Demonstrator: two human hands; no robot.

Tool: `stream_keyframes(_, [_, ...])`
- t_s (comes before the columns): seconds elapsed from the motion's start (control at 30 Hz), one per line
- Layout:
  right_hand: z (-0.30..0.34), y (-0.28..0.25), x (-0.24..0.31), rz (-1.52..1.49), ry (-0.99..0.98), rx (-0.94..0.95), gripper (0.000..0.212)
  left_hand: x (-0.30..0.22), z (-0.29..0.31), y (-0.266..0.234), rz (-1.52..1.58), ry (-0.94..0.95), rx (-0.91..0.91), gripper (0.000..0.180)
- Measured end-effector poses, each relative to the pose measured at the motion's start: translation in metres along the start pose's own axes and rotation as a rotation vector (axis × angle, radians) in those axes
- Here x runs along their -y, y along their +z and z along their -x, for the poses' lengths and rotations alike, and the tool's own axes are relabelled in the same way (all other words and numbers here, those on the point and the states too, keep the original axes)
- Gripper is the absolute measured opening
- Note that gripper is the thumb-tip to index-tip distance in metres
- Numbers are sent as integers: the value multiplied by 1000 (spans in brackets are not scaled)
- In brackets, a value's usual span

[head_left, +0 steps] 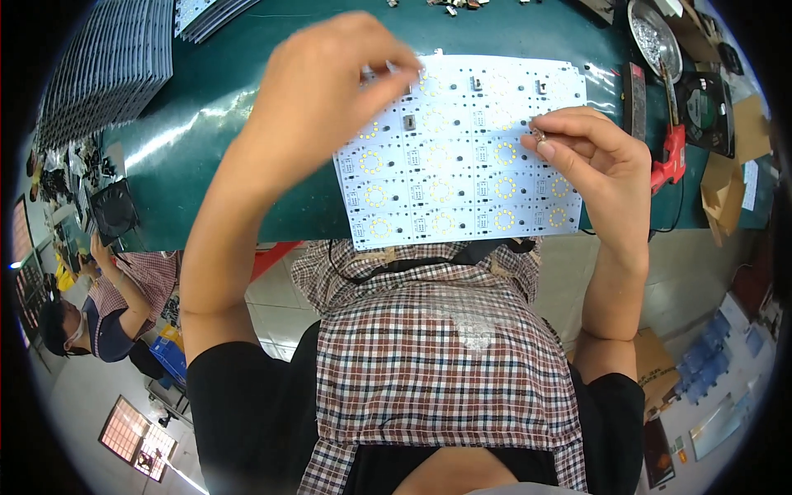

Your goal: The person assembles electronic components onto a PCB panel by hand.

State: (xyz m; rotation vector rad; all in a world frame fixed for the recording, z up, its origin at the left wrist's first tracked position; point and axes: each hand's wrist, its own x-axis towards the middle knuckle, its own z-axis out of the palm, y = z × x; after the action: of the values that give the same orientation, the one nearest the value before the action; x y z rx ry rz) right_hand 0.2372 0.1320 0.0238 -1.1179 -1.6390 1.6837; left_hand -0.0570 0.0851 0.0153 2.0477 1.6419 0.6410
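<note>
Subject: flat white rectangular circuit-board panel with rings of yellow pads [462,198], lying on the dark green, glossy tabletop [206,173]. Its lower edge runs along the table's near edge; overhang, if any, cannot be told.

Left hand [330,78]: motion-blurred, above the panel's upper left corner, wrist and forearm crossing its left edge. Thumb and forefinger bent toward each other; cannot tell whether anything is held, or whether the fingertips touch the panel.

Right hand [598,161]: thumb and forefinger pinching small shiny pieces [539,134] over the panel's right part; the rest of the hand extends past the right edge.

Small dark block-shaped components [410,122] stand on the panel's upper rows.

Room: green surface shows beyond the panel's far edge, and a wide stretch lies left of it, up to the tall stack of grey-white boards [107,62]. Right side tighter: a red-handled tool [672,157] lies just beside the right hand, with a round metal bowl [656,37] farther off near the far right corner. Between the hands, the panel's middle is uncovered.
</note>
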Motion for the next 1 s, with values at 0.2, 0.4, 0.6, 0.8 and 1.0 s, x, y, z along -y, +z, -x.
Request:
stream_keyframes(0.2, [-6, 8, 5, 274, -65, -14, 21, 42, -66, 17, -27, -99, -124, 20])
stream_keyframes(0.4, [-7, 12, 12, 504, -151, 7, 23, 52, -103, 62, -158, 69, 4, 12])
stream_keyframes(0.6, [-12, 16, 2, 635, -239, 6, 21, 58, -104, 67, -200, 187, -90, 13])
stream_keyframes(0.8, [-17, 20, 0, 782, -308, 69, 21, 46, -93, 41, 188, -7, -103, 12])
stream_keyframes(1.0, [-19, 21, -3, 848, -344, 70, 21, 22, -57, 9, 698, -270, -113, 10])
